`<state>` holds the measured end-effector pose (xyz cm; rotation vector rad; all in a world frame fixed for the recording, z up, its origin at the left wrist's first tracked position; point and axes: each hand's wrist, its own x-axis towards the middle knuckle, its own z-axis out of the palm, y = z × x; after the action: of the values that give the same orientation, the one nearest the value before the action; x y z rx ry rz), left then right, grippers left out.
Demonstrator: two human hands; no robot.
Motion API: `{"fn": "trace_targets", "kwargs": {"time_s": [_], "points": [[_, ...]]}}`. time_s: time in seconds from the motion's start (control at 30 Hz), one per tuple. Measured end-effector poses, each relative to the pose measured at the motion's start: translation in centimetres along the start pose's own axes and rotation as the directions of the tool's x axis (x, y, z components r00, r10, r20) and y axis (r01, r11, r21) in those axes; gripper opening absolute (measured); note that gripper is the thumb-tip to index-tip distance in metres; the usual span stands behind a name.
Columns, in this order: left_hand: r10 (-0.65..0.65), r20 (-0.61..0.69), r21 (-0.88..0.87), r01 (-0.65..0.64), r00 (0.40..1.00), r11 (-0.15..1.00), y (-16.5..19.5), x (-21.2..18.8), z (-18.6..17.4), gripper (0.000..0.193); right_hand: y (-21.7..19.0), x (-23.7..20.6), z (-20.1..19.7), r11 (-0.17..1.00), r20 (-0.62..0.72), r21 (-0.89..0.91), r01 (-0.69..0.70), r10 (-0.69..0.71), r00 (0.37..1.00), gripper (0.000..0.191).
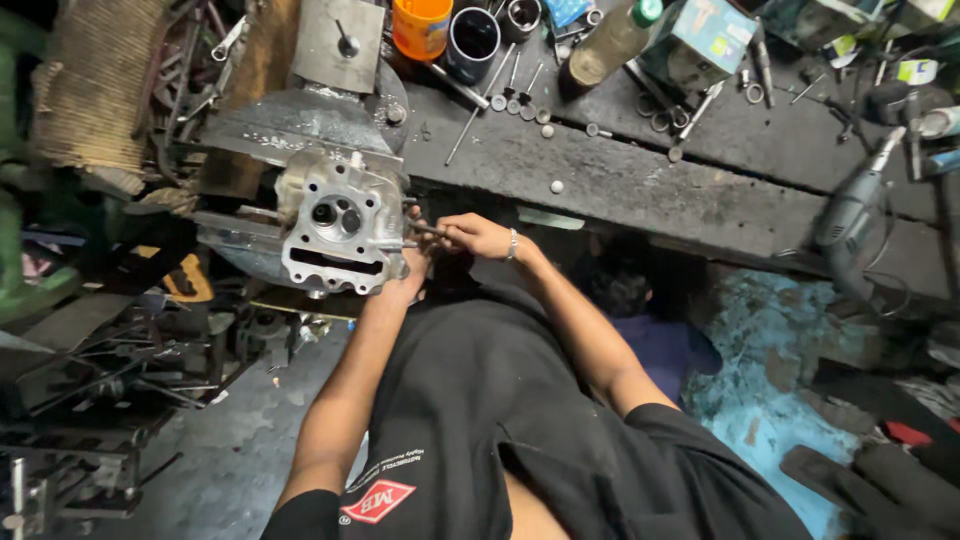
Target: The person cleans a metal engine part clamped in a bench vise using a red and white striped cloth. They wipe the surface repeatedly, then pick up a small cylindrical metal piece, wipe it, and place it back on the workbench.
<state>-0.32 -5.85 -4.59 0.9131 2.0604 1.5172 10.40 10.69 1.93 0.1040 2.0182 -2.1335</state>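
Note:
A grey metal engine cylinder head (pixel 340 225) sits clamped in a bench vise (pixel 290 130) at the edge of a dark workbench (pixel 650 180). My left hand (pixel 408 268) presses against the head's right side, low down. My right hand (pixel 478 236) is closed around a thin metal rod-like tool (pixel 425 229) that points into the right side of the head. A metal bracelet sits on my right wrist. The tool's tip is hidden where it meets the casting.
The bench holds an orange cup (pixel 421 26), a dark cup (pixel 472 42), a bottle (pixel 612 40), a small box (pixel 700 40), loose sockets, bolts and wrenches. An electric drill (pixel 850 215) lies at the right. Metal scrap and frames (pixel 90 390) crowd the floor at left.

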Motion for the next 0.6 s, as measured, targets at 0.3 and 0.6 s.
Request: {"fn": "trace_targets", "kwargs": {"time_s": [0.3, 0.6], "points": [[-0.373, 0.404, -0.915, 0.373, 0.835, -0.155, 1.8, 0.0, -0.4, 0.04, -0.1, 0.0, 0.3, 0.999, 0.026, -0.039, 0.006, -0.005, 1.0, 0.03], [-0.338, 0.475, -0.85, 0.523, 0.812, 0.063, 1.8, 1.4, 1.1, 0.034, 0.3, 1.7, 0.0, 0.981, 0.15, -0.086, 0.172, -0.158, 0.976, 0.031]]}}
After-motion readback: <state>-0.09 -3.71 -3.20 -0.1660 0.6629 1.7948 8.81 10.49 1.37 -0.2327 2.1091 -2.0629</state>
